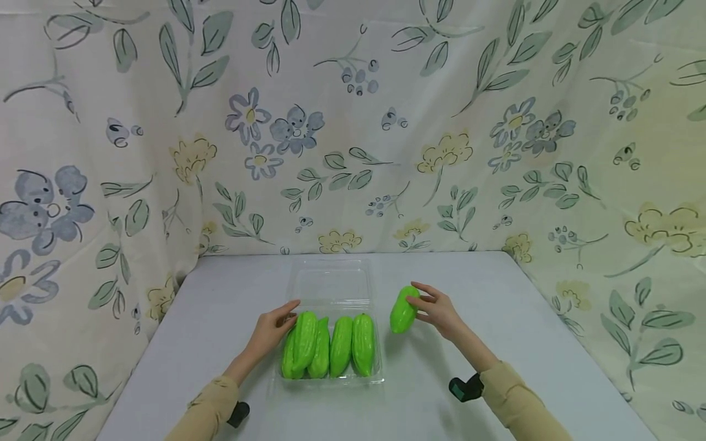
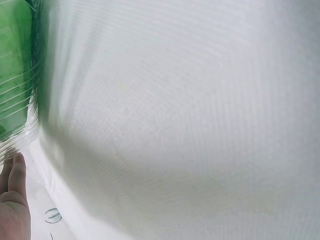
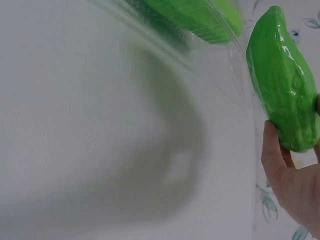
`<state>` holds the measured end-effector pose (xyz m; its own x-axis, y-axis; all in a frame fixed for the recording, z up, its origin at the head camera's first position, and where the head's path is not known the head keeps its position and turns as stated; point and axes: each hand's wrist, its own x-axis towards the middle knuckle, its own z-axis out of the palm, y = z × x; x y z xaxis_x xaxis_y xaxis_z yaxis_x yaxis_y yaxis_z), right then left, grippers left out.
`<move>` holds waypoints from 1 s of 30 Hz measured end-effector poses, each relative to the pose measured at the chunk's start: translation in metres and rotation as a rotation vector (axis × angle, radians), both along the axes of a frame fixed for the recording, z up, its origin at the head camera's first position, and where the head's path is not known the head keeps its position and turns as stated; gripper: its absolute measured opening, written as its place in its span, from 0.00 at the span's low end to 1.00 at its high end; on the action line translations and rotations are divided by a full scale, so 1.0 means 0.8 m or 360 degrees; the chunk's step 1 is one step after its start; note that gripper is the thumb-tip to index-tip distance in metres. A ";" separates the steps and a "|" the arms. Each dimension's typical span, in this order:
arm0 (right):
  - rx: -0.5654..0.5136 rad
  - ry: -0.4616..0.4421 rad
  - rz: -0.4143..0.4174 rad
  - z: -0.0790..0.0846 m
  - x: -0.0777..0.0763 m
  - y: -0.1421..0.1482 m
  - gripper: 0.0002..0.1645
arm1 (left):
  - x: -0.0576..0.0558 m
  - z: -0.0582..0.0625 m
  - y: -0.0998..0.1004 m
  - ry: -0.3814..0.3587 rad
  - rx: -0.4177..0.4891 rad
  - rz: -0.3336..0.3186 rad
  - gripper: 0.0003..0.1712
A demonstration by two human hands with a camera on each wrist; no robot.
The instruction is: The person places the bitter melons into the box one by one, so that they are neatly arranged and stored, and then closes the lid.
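My right hand (image 1: 439, 312) holds a bright green, ridged bitter melon (image 1: 404, 310) above the table, right of a clear plastic box. The right wrist view shows its bumpy skin (image 3: 282, 85), gripped near one end by fingers and thumb. Several similar bitter melons (image 1: 342, 346) lie side by side in the box (image 1: 379, 361), one at the left lying over another. At the box's left side is my left hand (image 1: 270, 331), fingers extended toward its back left corner. In the left wrist view, straight fingers (image 2: 17, 175) reach to the ridged clear wall; their tips are partly hidden.
The box's clear lid (image 1: 331, 280) lies folded back behind it. A white table (image 1: 231, 294) carries everything. A floral curtain (image 1: 353, 153) hangs behind and around the table. Dark devices (image 1: 466, 388) are worn at both wrists.
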<state>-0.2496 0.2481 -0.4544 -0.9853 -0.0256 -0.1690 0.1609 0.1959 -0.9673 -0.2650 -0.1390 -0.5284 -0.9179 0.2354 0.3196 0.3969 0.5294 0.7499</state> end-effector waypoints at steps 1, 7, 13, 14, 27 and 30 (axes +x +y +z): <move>0.0004 0.0007 0.0008 0.001 0.001 -0.001 0.34 | 0.000 0.000 0.000 0.0000 0.0002 -0.0001 0.25; 0.0015 0.0026 0.0037 0.001 0.002 -0.005 0.34 | 0.000 0.001 0.000 -0.0022 0.0005 -0.0002 0.25; -0.0004 0.0042 0.0061 0.003 0.002 -0.013 0.34 | -0.003 -0.001 -0.001 0.0007 0.0007 -0.0009 0.24; -0.0004 0.0047 0.0066 0.003 0.003 -0.015 0.34 | -0.003 -0.001 -0.001 0.0011 0.0007 -0.0010 0.24; -0.0059 0.0041 0.0167 0.011 0.007 -0.047 0.33 | -0.004 -0.002 0.000 0.0019 0.0022 -0.0008 0.24; -0.0075 0.0030 0.0186 0.014 0.007 -0.054 0.33 | -0.004 -0.002 -0.001 0.0015 0.0018 -0.0005 0.24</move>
<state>-0.2437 0.2048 -0.4431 -0.9781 -0.1480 -0.1464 0.1213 0.1665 -0.9786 -0.2685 -0.1397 -0.5302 -0.9141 0.2347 0.3306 0.4055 0.5193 0.7523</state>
